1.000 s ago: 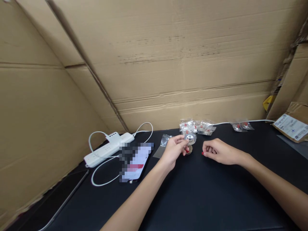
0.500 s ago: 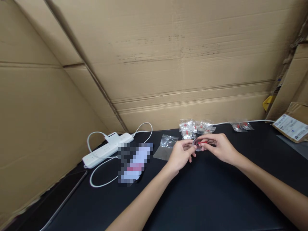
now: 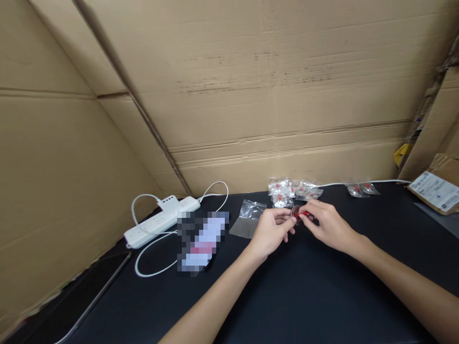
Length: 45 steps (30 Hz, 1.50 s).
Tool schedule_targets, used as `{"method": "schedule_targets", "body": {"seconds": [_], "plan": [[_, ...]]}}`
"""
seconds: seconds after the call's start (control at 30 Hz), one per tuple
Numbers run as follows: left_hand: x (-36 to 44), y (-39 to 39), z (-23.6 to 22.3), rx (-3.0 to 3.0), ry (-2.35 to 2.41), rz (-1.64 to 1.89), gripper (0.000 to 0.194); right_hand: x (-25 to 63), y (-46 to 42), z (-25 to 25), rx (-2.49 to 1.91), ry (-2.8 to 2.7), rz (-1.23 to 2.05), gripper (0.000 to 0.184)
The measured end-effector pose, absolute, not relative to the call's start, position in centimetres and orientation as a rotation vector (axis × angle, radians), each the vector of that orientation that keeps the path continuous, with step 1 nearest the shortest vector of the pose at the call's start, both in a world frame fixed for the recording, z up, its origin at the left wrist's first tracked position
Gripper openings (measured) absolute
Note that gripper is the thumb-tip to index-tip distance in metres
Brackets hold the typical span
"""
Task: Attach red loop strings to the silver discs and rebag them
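My left hand (image 3: 272, 230) and my right hand (image 3: 328, 224) meet above the black table (image 3: 304, 286). Between their fingertips is a small clear round disc (image 3: 294, 213) with a red piece (image 3: 303, 214) on it. The left fingers pinch the disc's edge. The right thumb and forefinger pinch the red piece against it. An empty clear plastic bag (image 3: 248, 217) lies flat just left of my left hand. Behind the hands sits a heap of small sealed bags with red parts (image 3: 292, 189).
A white power strip (image 3: 161, 220) with a looping white cable lies at the left, beside a phone (image 3: 201, 241). Two more small bags (image 3: 361, 189) lie at the back right. A labelled parcel (image 3: 435, 189) sits at the far right. Cardboard walls (image 3: 251, 95) close off the back and left.
My right hand moved left and up to join my left hand at the disc, bringing the red piece onto it. Both hands have shifted slightly toward the heap of bags.
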State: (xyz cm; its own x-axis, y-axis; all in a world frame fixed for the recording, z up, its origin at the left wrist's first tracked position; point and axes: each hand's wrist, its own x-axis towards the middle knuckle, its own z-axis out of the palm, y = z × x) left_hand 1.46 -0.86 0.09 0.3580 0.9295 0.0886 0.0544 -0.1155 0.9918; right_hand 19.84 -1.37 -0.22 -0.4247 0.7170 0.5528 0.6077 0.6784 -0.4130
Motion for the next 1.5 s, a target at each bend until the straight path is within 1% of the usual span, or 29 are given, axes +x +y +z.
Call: {"method": "schedule_targets", "body": {"seconds": [0.27, 0.4, 0.63, 0.9, 1.13, 1.33, 1.5], "plan": [[1.6, -0.8, -0.4, 1.502, 0.892, 0.965, 0.023, 19.5, -1.6, -0.7, -1.011, -2.209, 0.076, 0.017], [1.6, -0.8, -0.3, 1.496, 0.88, 0.971, 0.019, 19.2, -1.6, -1.0, -1.006, -2.188, 0.056, 0.017], [1.5, -1.0, 0.2, 1.417, 0.878, 0.971, 0.02, 19.3, -1.4, -1.5, -0.934, -2.167, 0.017, 0.016], [1.6, -0.8, -0.4, 1.479, 0.91, 1.006, 0.021, 19.3, -1.5, -1.3, -1.0, -2.262, -0.147, 0.019], [1.5, -1.0, -0.4, 1.584, 0.926, 1.031, 0.025, 19.0, -1.6, -1.4, -1.023, -2.141, 0.002, 0.015], [1.5, -1.0, 0.6, 1.351, 0.794, 1.061, 0.025, 19.1, -1.5, -1.3, -0.922, -2.022, 0.044, 0.015], [1.4, -0.9, 0.4, 1.289, 0.761, 1.087, 0.014, 19.0, -1.6, -1.1, -0.843, -2.006, 0.105, 0.017]]}}
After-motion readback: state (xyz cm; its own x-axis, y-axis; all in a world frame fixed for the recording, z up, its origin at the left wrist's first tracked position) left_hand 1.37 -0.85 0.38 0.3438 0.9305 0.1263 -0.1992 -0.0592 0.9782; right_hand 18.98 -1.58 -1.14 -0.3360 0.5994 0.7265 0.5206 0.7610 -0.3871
